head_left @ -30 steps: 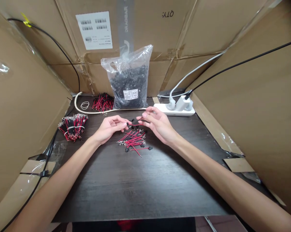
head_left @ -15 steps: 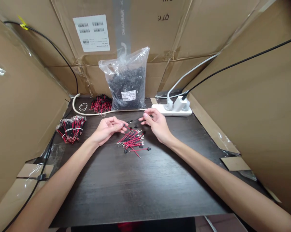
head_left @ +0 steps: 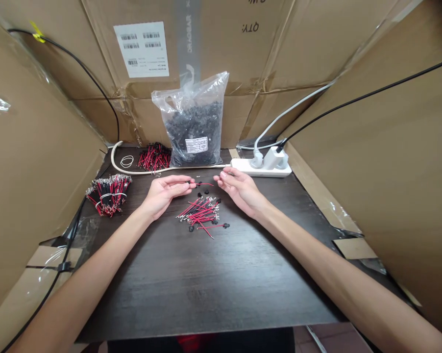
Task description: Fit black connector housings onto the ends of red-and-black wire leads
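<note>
My left hand pinches the connector end of a short red and black wire just above the dark table. My right hand pinches the wire's other end, so the wire is stretched between both hands. Below the hands lies a loose pile of red and black wires with small black connectors.
A clear bag of black parts stands at the back. A banded wire bundle lies at left, another wire heap and a rubber band behind it. A white power strip sits at back right. Cardboard walls enclose the table.
Both hands rose slightly from the pile and drew apart, pulling the single wire straight between them.
</note>
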Demonstrator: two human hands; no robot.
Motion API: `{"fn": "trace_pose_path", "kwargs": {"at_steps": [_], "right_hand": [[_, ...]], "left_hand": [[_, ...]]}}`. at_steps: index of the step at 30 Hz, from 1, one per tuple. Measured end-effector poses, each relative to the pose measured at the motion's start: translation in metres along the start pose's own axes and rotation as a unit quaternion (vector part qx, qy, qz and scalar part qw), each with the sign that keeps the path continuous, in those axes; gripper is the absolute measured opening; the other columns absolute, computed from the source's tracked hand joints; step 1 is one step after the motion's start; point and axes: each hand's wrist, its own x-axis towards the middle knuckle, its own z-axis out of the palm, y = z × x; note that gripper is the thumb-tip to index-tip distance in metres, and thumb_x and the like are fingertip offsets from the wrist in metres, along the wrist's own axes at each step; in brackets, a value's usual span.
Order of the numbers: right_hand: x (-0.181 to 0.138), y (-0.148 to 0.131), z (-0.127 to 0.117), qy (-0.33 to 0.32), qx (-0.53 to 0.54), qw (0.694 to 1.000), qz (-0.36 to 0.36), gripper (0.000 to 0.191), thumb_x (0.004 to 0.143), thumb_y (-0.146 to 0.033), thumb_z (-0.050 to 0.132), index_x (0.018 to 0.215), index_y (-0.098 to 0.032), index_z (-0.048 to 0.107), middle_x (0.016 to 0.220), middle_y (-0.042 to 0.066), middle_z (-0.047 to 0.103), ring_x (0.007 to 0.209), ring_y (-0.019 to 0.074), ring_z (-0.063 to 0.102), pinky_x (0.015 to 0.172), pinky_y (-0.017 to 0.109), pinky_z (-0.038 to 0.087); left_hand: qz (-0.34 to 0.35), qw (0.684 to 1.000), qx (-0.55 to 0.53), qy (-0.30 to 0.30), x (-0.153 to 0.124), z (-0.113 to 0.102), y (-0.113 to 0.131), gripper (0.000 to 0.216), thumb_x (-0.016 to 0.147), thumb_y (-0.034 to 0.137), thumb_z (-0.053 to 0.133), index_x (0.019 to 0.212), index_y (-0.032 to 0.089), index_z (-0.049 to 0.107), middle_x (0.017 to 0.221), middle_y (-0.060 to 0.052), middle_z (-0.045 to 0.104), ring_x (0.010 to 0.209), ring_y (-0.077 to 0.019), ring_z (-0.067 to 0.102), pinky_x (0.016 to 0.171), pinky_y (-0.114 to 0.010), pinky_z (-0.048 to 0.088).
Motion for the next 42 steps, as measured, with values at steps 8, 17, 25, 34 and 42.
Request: {"fn": "trace_pose_path", "kwargs": {"at_steps": [8, 17, 25, 34, 42], "right_hand": [[-0.01, -0.007, 0.003, -0.081, -0.07, 0.994, 0.01, 0.031, 0.066, -0.033, 0.083, 0.087, -0.02, 0.063, 0.072, -0.004, 0.057, 0.06, 0.0095, 0.052, 0.056, 0.026, 0.039], [-0.017, 0.002, 0.008, -0.12, -0.227, 0.964, -0.073, 0.034, 0.079, -0.039, 0.073, 0.106, -0.019, 0.066, 0.073, -0.002, 0.055, 0.061, 0.0107, 0.048, 0.059, 0.027, 0.04], [-0.027, -0.004, 0.015, -0.068, -0.431, 0.885, -0.162, 0.023, 0.087, -0.036, 0.066, 0.093, -0.017, 0.077, 0.07, 0.0, 0.058, 0.056, 0.0106, 0.04, 0.056, 0.028, 0.033], [-0.029, -0.002, 0.016, -0.016, -0.42, 0.893, -0.161, 0.022, 0.084, -0.036, 0.068, 0.089, -0.017, 0.078, 0.069, 0.0, 0.058, 0.052, 0.0093, 0.037, 0.051, 0.027, 0.031], [-0.026, -0.004, 0.013, -0.029, -0.457, 0.873, -0.17, 0.017, 0.085, -0.032, 0.069, 0.086, -0.018, 0.079, 0.069, 0.001, 0.064, 0.055, 0.0107, 0.042, 0.056, 0.027, 0.035]], "left_hand": [[0.035, 0.999, 0.027, 0.021, -0.001, 0.002, -0.003, 0.029, 0.061, 0.022, 0.088, 0.086, 0.014, 0.076, 0.099, -0.011, 0.077, 0.088, -0.018, 0.071, 0.075, -0.027, 0.056], [0.015, 0.999, 0.048, 0.015, -0.007, 0.012, -0.006, 0.029, 0.059, 0.026, 0.089, 0.086, 0.018, 0.08, 0.096, -0.009, 0.078, 0.085, -0.0179, 0.071, 0.09, -0.034, 0.055], [0.035, 0.999, 0.032, 0.005, -0.005, 0.014, -0.011, 0.025, 0.057, 0.025, 0.089, 0.079, 0.018, 0.08, 0.095, -0.008, 0.075, 0.083, -0.0157, 0.069, 0.089, -0.033, 0.055], [0.075, 0.993, 0.087, -0.002, -0.008, 0.017, -0.01, 0.02, 0.058, 0.023, 0.087, 0.076, 0.019, 0.08, 0.087, -0.008, 0.075, 0.079, -0.0169, 0.068, 0.077, -0.032, 0.056], [0.187, 0.96, 0.207, 0.022, -0.012, 0.025, -0.009, 0.012, 0.062, 0.015, 0.077, 0.073, 0.021, 0.08, 0.079, -0.006, 0.074, 0.07, -0.0158, 0.068, 0.068, -0.029, 0.059]]}}
